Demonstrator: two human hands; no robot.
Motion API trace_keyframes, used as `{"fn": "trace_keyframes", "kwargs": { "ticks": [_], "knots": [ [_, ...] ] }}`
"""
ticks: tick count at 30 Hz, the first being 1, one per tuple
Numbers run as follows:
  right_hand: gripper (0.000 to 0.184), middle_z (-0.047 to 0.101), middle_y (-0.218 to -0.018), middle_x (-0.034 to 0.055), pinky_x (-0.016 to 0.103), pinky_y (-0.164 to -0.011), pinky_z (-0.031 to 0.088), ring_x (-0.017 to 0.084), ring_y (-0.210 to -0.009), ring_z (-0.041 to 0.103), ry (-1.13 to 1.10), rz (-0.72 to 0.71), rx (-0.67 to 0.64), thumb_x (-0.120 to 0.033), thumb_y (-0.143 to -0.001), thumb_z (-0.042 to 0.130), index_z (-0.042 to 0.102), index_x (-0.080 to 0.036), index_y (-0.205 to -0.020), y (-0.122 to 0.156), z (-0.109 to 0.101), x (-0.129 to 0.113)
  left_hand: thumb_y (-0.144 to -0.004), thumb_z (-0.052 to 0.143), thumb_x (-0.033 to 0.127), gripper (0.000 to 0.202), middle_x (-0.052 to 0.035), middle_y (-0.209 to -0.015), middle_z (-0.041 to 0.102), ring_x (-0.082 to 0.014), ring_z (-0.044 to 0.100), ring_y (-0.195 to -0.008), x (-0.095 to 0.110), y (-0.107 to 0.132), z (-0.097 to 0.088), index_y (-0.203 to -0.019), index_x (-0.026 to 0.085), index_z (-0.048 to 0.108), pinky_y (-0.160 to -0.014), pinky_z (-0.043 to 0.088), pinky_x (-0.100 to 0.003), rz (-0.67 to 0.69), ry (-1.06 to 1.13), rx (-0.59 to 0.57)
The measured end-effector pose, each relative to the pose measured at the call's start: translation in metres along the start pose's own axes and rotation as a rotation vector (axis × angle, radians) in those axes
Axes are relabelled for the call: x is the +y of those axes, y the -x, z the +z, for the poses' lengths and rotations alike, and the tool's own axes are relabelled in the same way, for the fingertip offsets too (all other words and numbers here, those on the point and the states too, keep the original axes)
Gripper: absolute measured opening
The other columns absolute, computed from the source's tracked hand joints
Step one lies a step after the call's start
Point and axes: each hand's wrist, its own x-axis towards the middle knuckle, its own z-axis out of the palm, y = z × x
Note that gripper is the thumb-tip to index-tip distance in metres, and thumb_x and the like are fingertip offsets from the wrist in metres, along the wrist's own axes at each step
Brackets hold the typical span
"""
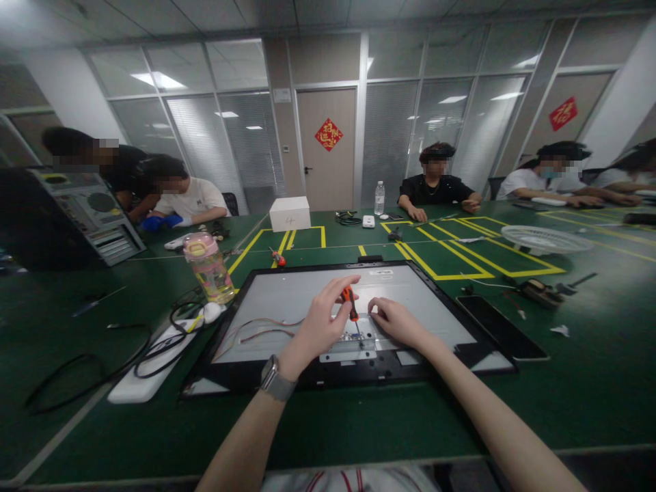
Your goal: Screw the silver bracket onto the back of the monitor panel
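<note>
A flat display panel [410,294] with a black frame lies on the green table in front of me, its grey metal back facing up. My left hand [331,318] is closed around an orange and black screwdriver [350,301], its shaft pointing down at a small metal bracket [348,352] near the panel's front edge. My right hand [397,320] rests on the panel just right of the bracket, fingers curled; whatever its fingertips hold, if anything, is too small to tell. Thin wires [266,326] run across the panel to the left.
On the left are a white power strip [138,383] with black cables, a pink-lidded bottle [208,270] and a computer tower [102,219]. A dark phone-like slab [499,328] lies right of the panel. Beyond are another screwdriver [278,258], a white box [290,214] and several seated people.
</note>
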Motion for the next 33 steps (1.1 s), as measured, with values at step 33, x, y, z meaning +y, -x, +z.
{"fn": "trace_keyframes", "kwargs": {
  "ticks": [33],
  "knots": [
    [0.016,0.056,-0.075,-0.0006,0.024,-0.065,0.034,0.014,-0.066,0.051,0.013,0.002,0.02,-0.013,-0.088,0.052,0.061,-0.018,-0.099,-0.0003,0.002,0.0017,-0.089,0.051,0.009,0.046,-0.0072,-0.117,0.057,-0.0161,0.063,-0.098,0.0005,-0.0004,0.0006,-0.132,0.026,0.053,-0.085,0.056,-0.031,-0.065,0.185,-0.046]
  ]
}}
